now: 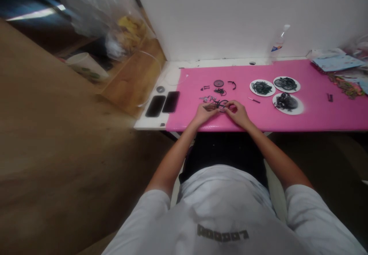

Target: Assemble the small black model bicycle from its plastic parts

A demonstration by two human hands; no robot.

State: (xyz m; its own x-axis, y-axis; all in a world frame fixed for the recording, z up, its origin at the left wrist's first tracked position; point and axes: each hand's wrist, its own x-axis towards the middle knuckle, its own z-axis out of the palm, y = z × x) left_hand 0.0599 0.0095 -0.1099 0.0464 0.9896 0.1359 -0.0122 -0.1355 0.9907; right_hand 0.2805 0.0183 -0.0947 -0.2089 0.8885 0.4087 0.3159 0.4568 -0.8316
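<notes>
Both hands meet over the pink mat near the table's front edge, around a small dark model bicycle (220,104). My left hand (204,113) has its fingers closed on the left and lower part of the model. From the right, my right hand (237,114) pinches the model near its wheel. Just beyond the hands lie a small dark part with a loop (220,91), a round wheel (219,83), a curved black piece (232,84) and small light metallic parts (204,99). A thin dark tool (254,100) rests right of my right hand.
Three white plates with dark parts stand to the right: one (262,94), one (299,84), one (299,110). Two dark phones (155,106) (171,102) lie at the left edge. A clear bottle (280,40) stands at the wall; bags and papers (337,61) are far right.
</notes>
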